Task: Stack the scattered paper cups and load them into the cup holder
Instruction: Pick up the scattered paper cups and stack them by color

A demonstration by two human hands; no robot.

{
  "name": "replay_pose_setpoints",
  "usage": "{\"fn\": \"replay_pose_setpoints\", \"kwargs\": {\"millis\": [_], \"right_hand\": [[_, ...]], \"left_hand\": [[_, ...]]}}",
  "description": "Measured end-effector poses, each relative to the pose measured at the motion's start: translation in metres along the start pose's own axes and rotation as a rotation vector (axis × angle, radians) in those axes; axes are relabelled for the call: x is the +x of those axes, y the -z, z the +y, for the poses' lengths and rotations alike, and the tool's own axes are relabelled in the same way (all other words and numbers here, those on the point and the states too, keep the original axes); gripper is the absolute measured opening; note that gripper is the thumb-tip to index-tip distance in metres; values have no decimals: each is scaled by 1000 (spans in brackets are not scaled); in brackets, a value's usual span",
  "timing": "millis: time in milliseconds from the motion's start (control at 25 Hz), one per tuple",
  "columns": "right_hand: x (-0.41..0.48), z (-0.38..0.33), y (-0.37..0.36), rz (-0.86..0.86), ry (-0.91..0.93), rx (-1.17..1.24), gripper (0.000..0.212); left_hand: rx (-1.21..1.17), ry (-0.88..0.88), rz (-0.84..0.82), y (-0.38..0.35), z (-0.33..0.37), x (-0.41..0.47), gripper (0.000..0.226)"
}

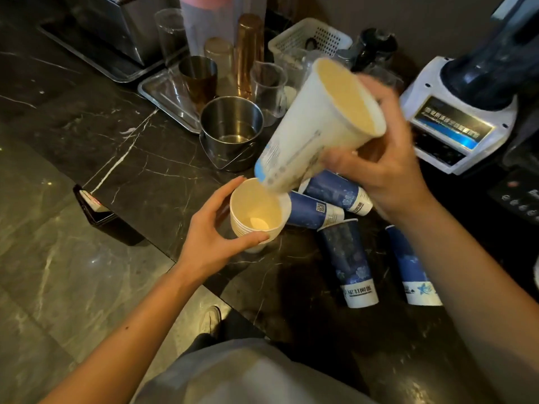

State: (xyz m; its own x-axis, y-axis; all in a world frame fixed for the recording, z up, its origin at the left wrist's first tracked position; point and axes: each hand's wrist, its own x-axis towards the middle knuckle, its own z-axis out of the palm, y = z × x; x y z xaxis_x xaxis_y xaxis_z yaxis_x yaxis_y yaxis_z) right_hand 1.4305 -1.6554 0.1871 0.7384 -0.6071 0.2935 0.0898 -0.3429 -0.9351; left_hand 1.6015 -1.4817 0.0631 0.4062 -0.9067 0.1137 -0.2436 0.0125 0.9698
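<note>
My left hand (214, 228) grips a stack of nested paper cups (256, 212), mouth up, just above the dark marble counter. My right hand (379, 170) holds a single white-and-blue paper cup (318, 126), tilted, with its base touching the rim of the stack. Several blue paper cups lie on their sides on the counter: two (335, 196) just right of the stack, one (350, 263) nearer me, another (411, 269) partly hidden by my right forearm. No cup holder can be made out.
A steel pail (232, 129) stands behind the stack. A metal tray (163, 94) with glasses and copper tumblers sits further back, beside a white basket (309, 36). A blender base (455, 123) is at right. The counter edge (175, 255) runs diagonally, floor at left.
</note>
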Motion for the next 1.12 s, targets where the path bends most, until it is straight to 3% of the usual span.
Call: {"fn": "replay_pose_setpoints", "kwargs": {"millis": [120,320,560,760,1120], "right_hand": [[-21,6,-27,-109,-147,3,88],[-34,34,-48,-212,-316,-197,97],[-47,57,-48,-336,-517,-53,95],[-58,60,-60,-219,-514,23,81],[-12,61,-102,-142,-426,-16,66]], "left_hand": [[-14,-18,-24,3,0,-1,92],[-68,-15,-77,9,-1,-1,105],[-71,-19,-103,10,1,-2,104],[-35,1,-85,9,-5,-3,86],[17,-12,13,56,-1,19,86]]}}
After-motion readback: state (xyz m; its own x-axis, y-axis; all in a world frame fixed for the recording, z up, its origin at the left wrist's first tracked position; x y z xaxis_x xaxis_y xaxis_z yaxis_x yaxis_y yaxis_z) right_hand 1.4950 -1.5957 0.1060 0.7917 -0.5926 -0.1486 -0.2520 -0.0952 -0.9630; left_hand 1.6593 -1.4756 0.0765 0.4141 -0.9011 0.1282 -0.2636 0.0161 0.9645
